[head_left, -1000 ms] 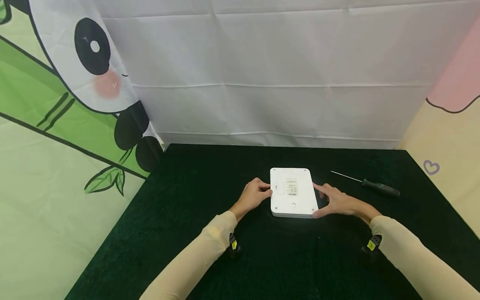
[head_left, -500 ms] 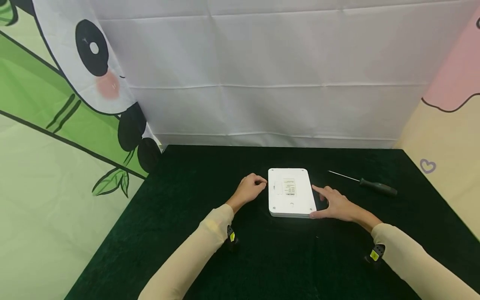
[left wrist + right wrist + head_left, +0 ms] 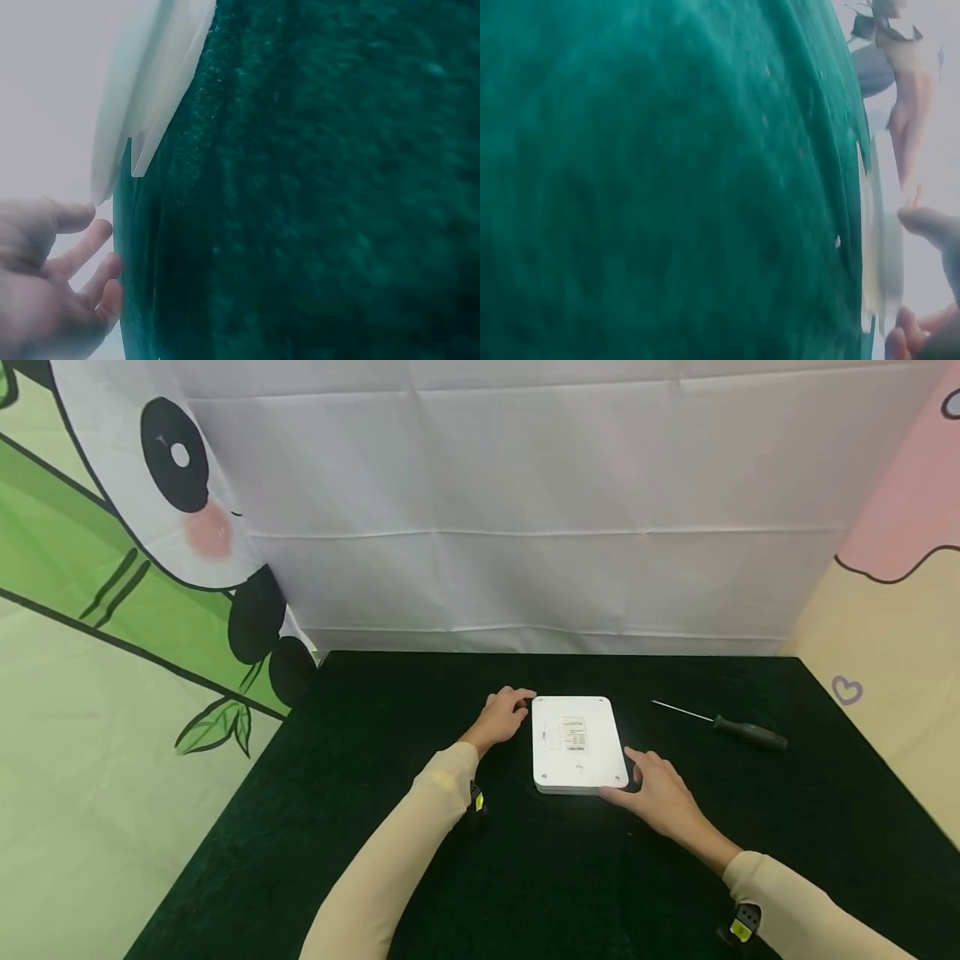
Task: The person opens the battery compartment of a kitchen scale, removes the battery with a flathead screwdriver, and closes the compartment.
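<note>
At the middle of the bench point(image 3: 420, 693), covered in dark green plush cloth, the left hand point(image 3: 504, 714) touches the far left corner of a flat, rounded white plastic device point(image 3: 576, 745) with loosely curled fingers; the right hand point(image 3: 654, 793) rests spread fingers against its near right corner. A slim black-handled screwdriver point(image 3: 723, 725) lies well apart.

Head view high, forward-down over the table point(image 3: 420, 893); wrist views low, close, sharing the white device point(image 3: 576, 743)

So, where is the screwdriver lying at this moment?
In the head view, the screwdriver lies on the black cloth, right of the white device, beyond the right hand.
</note>
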Action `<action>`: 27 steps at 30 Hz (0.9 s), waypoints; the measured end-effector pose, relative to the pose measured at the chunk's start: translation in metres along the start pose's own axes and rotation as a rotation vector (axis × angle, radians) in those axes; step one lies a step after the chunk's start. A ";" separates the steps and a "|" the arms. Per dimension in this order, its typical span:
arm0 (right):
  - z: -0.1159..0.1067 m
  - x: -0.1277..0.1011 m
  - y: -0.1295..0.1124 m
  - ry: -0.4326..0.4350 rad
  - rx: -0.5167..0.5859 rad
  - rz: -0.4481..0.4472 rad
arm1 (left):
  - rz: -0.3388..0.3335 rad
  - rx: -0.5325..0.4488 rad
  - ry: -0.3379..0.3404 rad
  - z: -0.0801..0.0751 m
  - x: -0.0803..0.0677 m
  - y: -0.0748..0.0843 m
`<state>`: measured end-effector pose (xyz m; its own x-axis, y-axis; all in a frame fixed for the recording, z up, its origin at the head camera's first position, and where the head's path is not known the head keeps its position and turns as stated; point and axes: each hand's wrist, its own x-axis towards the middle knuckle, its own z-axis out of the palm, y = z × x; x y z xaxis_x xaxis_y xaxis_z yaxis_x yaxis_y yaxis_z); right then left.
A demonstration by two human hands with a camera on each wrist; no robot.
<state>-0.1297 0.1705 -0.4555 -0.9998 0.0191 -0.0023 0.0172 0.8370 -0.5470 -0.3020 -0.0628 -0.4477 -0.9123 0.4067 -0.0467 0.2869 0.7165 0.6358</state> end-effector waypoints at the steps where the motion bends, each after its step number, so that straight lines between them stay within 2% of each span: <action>1: 0.002 -0.001 -0.001 0.011 0.009 0.008 | 0.004 0.016 -0.005 0.001 0.002 0.001; 10: 0.015 0.000 -0.004 0.063 0.045 0.035 | 0.012 0.139 -0.011 0.013 0.018 0.002; 20: 0.017 0.006 0.003 0.042 0.045 0.048 | -0.014 0.136 -0.011 0.014 0.015 -0.002; 27: 0.018 0.009 0.013 0.037 0.052 0.039 | -0.004 0.138 0.010 0.014 0.014 -0.007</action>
<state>-0.1387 0.1722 -0.4775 -0.9973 0.0727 0.0061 0.0551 0.8057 -0.5898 -0.3129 -0.0540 -0.4636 -0.9160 0.3990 -0.0409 0.3204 0.7893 0.5238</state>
